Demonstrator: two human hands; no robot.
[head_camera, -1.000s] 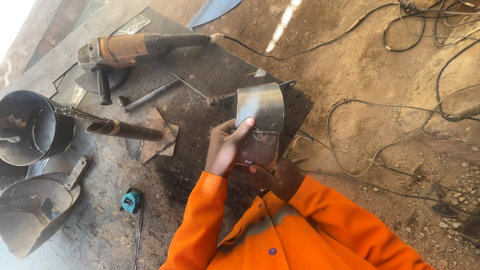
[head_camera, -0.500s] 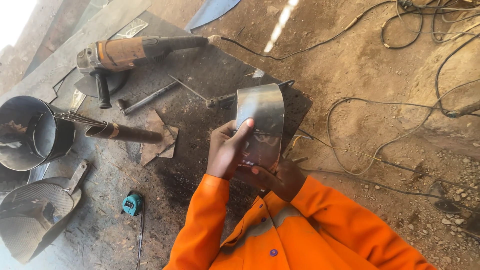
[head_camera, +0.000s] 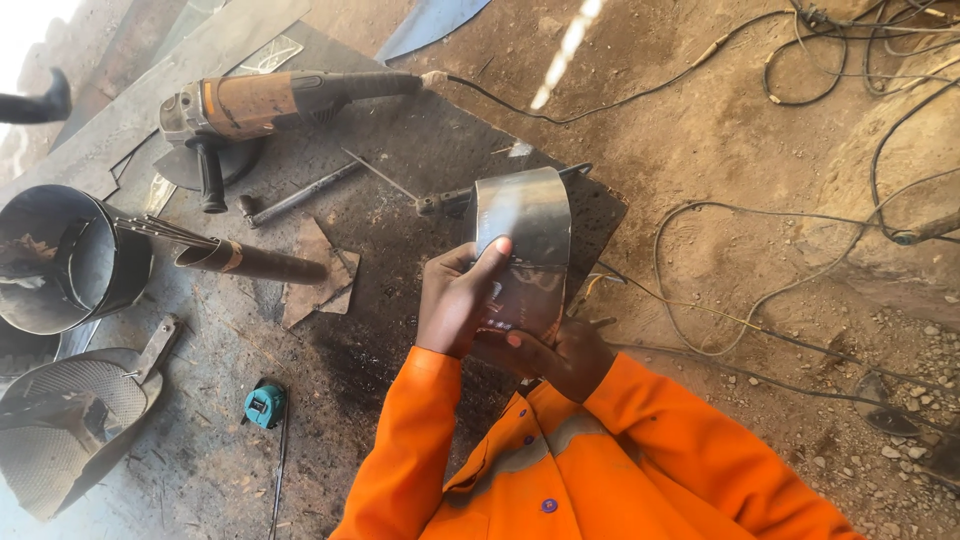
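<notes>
Underfoot, the largest thing in view was the dark steel plate (head_camera: 400, 150) lying flat on the dusty brown ground (head_camera: 720, 130), its surface scorched and scattered with scrap. Tangled black cables (head_camera: 700, 270) looped across the dirt to the right. At the left edge stood a round, open metal cylinder (head_camera: 60, 260), dull grey with a thin wall, and below it lay a perforated curved metal piece (head_camera: 70, 420). An angle grinder (head_camera: 270, 100), rusty orange in the body with a black side handle, lay along the plate's upper part, its cord running off to the right. Held above the plate, the curved sheet-metal strip (head_camera: 525, 250) was bent in an arch, smooth and shiny grey; its long axis ran away from the person, the rounded top pointing toward the far edge of the plate and the lower end toward the orange sleeves (head_camera: 600, 460). The left hand (head_camera: 460, 300) gripped the strip's left edge, thumb pressed onto its face, and the right hand (head_camera: 560, 355) clasped its lower end from beneath. A rusty tube (head_camera: 250, 262) lay to the left, and a small teal tape measure (head_camera: 264, 405) sat near the left elbow. Compared with half a second before, the strip and both hands sat almost unchanged.
</notes>
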